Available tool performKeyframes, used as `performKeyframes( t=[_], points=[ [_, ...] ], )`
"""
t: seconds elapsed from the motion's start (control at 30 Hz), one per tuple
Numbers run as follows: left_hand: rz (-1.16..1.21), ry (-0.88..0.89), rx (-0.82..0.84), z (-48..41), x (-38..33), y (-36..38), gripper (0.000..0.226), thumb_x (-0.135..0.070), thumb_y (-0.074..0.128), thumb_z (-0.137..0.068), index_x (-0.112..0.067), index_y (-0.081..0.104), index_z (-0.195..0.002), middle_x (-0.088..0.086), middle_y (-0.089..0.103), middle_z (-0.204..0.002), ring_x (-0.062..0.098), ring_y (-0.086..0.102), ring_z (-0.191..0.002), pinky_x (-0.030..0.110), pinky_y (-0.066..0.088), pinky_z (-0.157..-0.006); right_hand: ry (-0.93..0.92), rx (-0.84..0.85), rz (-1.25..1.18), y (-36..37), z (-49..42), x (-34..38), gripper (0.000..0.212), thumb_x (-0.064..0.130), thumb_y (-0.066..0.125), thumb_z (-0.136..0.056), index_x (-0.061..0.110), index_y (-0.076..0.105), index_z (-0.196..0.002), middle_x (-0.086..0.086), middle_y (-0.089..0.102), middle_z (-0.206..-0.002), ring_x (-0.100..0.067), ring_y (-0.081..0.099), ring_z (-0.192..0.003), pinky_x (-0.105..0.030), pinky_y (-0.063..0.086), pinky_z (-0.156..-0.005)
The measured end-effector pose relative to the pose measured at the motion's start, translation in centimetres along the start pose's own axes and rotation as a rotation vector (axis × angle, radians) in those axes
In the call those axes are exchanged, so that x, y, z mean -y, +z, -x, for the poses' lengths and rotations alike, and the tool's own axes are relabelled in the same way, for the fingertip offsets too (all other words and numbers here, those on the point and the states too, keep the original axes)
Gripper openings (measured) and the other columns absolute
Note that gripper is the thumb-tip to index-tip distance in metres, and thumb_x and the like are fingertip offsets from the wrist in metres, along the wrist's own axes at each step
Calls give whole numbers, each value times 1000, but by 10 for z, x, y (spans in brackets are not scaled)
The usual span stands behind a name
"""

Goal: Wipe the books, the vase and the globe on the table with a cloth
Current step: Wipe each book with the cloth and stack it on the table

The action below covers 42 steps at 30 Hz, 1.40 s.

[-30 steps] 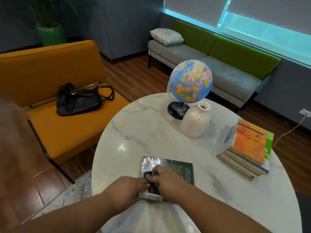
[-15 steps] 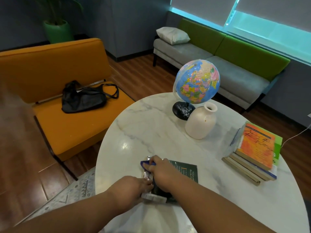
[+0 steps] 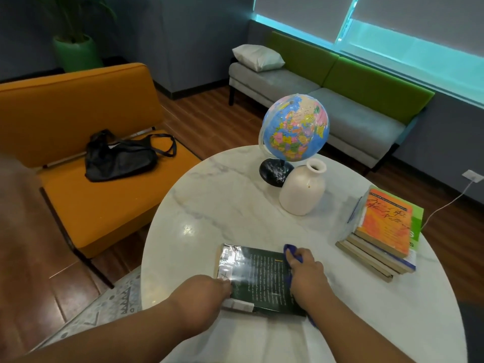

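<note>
A dark green book (image 3: 258,277) lies flat on the round marble table (image 3: 222,210), near its front edge. My left hand (image 3: 203,292) holds the book's near left corner. My right hand (image 3: 306,273) grips a blue cloth (image 3: 291,251) at the book's right edge. Farther back stand a globe (image 3: 296,127) on a black base and a white vase (image 3: 302,189), close together. A stack of several books (image 3: 382,231) with an orange cover on top lies at the right.
An orange chair (image 3: 78,121) with a black bag (image 3: 120,155) stands left of the table. A grey and green sofa (image 3: 340,100) with a white pillow runs along the window wall. A potted plant (image 3: 76,45) is in the far corner. A patterned rug lies below.
My right hand has swept the blue cloth from the book's left part across to its right edge, uncovering the cover. My left hand stays at the book's corner.
</note>
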<state>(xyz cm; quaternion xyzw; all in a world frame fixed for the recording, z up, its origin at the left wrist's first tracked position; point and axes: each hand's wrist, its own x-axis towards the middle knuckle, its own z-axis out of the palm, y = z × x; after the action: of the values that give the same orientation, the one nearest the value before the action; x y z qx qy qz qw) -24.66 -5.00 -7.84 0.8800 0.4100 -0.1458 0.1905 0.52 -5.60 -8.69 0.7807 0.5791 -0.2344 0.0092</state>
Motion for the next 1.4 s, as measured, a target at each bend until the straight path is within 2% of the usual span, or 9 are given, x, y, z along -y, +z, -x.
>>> performKeyframes(
  t=[0.13, 0.27, 0.47, 0.67, 0.8, 0.97, 1.13, 1.27, 1.4],
  points=[
    [-70, 9, -35, 2, -7, -11, 39, -3, 41, -89, -19, 49, -124, 6, 59, -117, 27, 59, -94, 31, 38, -70, 71, -104, -208, -13, 6, -15, 31, 12, 48, -95, 16, 52, -126, -1, 45, -131, -15, 50, -96, -21, 42, -83],
    [18, -16, -188, 4, -4, -25, 49, -9, 43, -95, -31, 42, -139, -5, 54, -135, 18, 59, -109, 28, 46, -91, 68, -287, -542, -41, 23, -17, 29, 2, 44, -95, 19, 62, -109, 6, 50, -112, -10, 51, -97, -14, 32, -78],
    [396, -172, -542, 5, 5, -73, 36, -15, 45, -100, -31, 56, -130, -10, 61, -125, 11, 58, -106, 15, 39, -84, 211, -362, -1113, -79, 51, -17, 22, 21, 53, -95, 24, 72, -84, 5, 67, -97, -12, 58, -92, -30, 42, -75],
    [824, -268, -648, 2, 6, -97, 29, -13, 56, -96, -18, 63, -123, 0, 66, -114, 13, 59, -92, 26, 51, -78, 188, -309, -1111, -86, 62, -4, 20, 20, 47, -99, 15, 64, -90, -10, 70, -82, -25, 64, -84, -29, 42, -65],
    [1342, -274, -547, 0, -8, -109, 26, -6, 50, -98, -16, 61, -120, 4, 66, -101, 14, 63, -86, 16, 55, -62, 87, -75, -1090, -79, 66, 10, 15, 20, 50, -99, 19, 59, -111, -14, 71, -78, -20, 68, -77, -23, 47, -66],
    [1640, -253, -427, -4, -29, -117, 23, -12, 49, -100, -18, 56, -121, 12, 70, -106, 28, 67, -99, 31, 58, -80, -42, 122, -1117, -69, 73, 30, 23, 38, 57, -92, 25, 59, -111, 9, 59, -57, -11, 59, -62, -13, 41, -53],
    [1743, -223, -324, -11, -44, -119, 30, -11, 42, -102, -13, 50, -131, 13, 70, -110, 25, 71, -95, 32, 58, -81, -35, -74, -1217, -62, 71, 25, 28, 32, 53, -97, 37, 53, -124, 7, 73, -99, -11, 67, -98, -34, 48, -96],
    [1683, -124, -171, -16, -55, -122, 27, -14, 40, -103, -25, 54, -123, 3, 70, -114, 19, 71, -98, 32, 56, -86, 104, -126, -1428, -64, 70, 5, 29, 23, 57, -95, 46, 58, -114, 2, 73, -101, -24, 69, -99, -48, 51, -94],
    [1477, -93, -144, -17, -55, -118, 26, -20, 47, -101, -31, 54, -123, -8, 66, -118, 12, 69, -101, 27, 54, -85, 149, -254, -1463, -76, 65, -26, 33, 22, 59, -93, 39, 59, -122, 3, 67, -117, -19, 64, -106, -44, 48, -98]
  ],
)
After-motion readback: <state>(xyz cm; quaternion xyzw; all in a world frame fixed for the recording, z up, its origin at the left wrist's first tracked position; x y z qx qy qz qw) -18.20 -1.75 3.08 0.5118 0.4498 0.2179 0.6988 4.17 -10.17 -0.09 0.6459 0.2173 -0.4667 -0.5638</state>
